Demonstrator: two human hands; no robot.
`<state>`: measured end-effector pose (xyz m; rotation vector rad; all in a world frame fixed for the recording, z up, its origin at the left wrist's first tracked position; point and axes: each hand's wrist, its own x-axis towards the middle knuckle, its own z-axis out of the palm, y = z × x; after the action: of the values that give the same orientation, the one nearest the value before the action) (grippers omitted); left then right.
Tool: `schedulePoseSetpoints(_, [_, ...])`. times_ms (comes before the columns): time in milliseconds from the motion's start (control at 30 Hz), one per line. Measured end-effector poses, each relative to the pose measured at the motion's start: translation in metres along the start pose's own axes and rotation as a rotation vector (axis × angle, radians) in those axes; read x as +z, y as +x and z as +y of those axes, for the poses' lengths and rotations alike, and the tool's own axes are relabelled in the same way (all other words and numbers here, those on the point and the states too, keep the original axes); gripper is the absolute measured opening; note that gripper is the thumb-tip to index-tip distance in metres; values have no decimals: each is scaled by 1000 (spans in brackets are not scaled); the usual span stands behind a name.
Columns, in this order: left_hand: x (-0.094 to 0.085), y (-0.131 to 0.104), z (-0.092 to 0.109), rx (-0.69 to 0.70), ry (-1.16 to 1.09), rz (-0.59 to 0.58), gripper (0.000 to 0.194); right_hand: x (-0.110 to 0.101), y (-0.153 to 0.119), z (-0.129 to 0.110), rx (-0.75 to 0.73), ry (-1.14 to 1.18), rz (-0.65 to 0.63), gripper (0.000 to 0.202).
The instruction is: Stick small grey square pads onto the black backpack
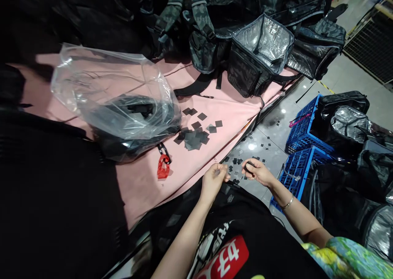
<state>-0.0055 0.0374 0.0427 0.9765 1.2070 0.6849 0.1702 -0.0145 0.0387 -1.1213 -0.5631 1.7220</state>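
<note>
- Dark piece [249,167]: pinched between thumb and fingers of the right hand [258,174], near the edge of the pink-covered desk [138,193].
- Right hand: partly closed around that piece, forearm angling in from 4 o'clock.
- Left hand [214,179]: at 9 o'clock from the piece, fingers curled in; cannot tell whether it grips anything. Its forearm rises from 7 o'clock.
- Dark squares [195,139]: loose heap on the desk, 11 o'clock from the left hand.
- Clear plastic bag [107,72]: beyond them, toward 10 o'clock.
- Blue crate [297,168]: 3 o'clock from the right hand.

The curled left hand [213,183] points toward one o'clock; at its three o'clock, the right hand [258,173] pinches, thumb bent.
</note>
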Motion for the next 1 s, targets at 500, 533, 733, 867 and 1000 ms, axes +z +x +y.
schedulePoseSetpoints(500, [14, -8, -12, 9, -7, -57, 29, 9, 6, 11, 68, -179, 82, 45])
schedulePoseSetpoints(533, [12, -6, -13, -11, -30, -48, 30, 9, 6, 10, 90, -131, 37, 47])
schedulePoseSetpoints(733, [-24, 43, 5, -47, -245, 138, 33, 4, 7, 11, 68, -26, -62, 39])
schedulePoseSetpoints(867, [-47, 69, 19, -79, -254, 282, 31, 4, 11, 16, 38, -150, 100, 44])
schedulePoseSetpoints(1000, [-33, 42, 12, -111, -155, 116, 35, 10, 14, 17, 76, -237, 185, 49])
